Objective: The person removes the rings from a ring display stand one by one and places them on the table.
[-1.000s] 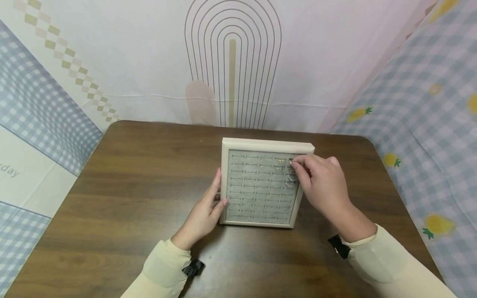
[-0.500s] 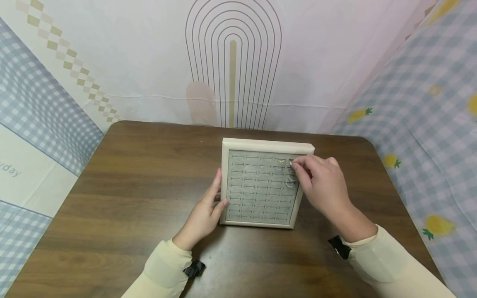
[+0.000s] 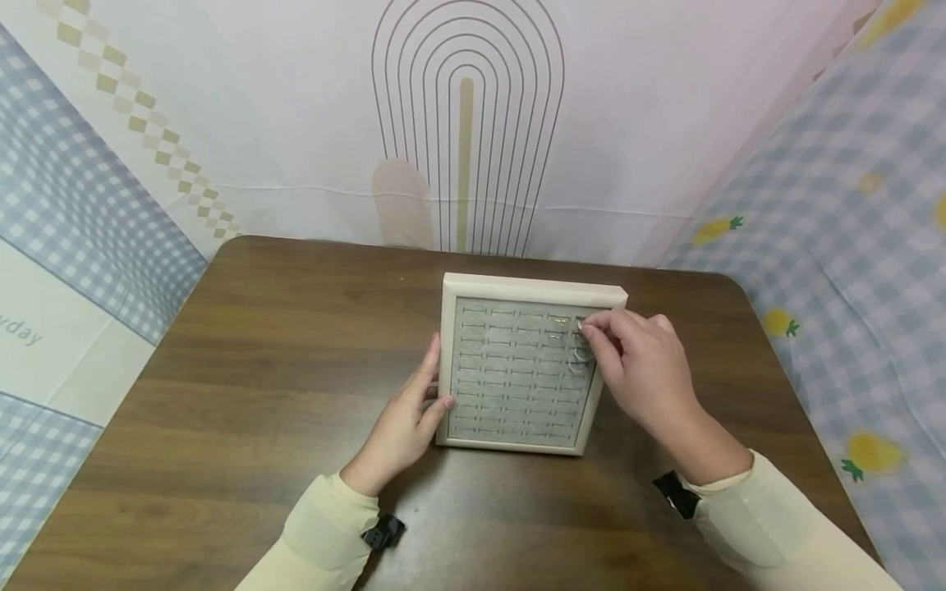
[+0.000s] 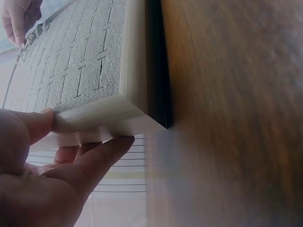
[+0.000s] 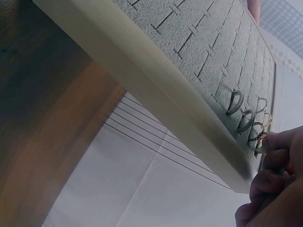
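Observation:
A ring display board (image 3: 510, 402) with a cream frame and slotted grey fabric stands tilted on the table. My left hand (image 3: 395, 427) holds its left edge, thumb on the front and fingers along the side and behind. At the top right corner, my right hand (image 3: 643, 361) pinches a ring (image 5: 261, 144) between thumb and forefinger, at the slots. Several other rings sit close by: a dark ring (image 5: 257, 132), a textured ring (image 5: 246, 120), another textured ring (image 5: 235, 102), a gold ring (image 5: 268, 119) and a thin silver ring (image 5: 262, 104). My fingers partly hide the pinched ring.
The brown wooden table (image 3: 244, 386) reaches out on both sides of the board. Behind it hangs a white cloth (image 3: 296, 123) printed with arches. Checked cloth (image 3: 835, 230) hangs along the right side, and similar cloth on the left.
The head view has shifted very slightly. Both hands stay in place on the board, and the right hand keeps its pinch on the ring.

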Tool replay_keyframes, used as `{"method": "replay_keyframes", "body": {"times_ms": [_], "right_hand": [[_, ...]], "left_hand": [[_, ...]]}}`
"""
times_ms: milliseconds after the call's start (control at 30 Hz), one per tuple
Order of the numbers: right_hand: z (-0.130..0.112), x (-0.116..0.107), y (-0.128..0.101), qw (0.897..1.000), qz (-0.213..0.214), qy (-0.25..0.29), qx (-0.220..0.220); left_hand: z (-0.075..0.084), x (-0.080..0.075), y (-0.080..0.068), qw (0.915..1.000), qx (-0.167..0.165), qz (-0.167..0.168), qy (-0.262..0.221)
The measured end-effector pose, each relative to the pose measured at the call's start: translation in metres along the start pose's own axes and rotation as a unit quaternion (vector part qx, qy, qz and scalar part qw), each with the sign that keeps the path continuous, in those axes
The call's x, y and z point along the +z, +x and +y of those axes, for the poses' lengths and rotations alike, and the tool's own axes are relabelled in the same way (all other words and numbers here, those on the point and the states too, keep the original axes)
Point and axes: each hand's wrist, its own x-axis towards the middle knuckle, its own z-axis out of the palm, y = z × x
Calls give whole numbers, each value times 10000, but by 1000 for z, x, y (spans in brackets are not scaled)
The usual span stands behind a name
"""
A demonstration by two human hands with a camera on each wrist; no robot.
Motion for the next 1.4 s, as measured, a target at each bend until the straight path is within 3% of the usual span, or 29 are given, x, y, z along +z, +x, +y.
{"method": "replay_keyframes", "body": {"times_ms": [700, 933, 1400], "right_hand": [[3, 1, -2, 9998, 155, 92, -104], [4, 1, -4, 9996, 193, 115, -159], [2, -1, -6, 9987, 365, 178, -312]], "left_hand": [[-1, -1, 0, 9999, 119, 17, -31], [2, -2, 0, 9999, -56, -27, -113], [0, -1, -1, 9998, -44, -41, -212]]}}
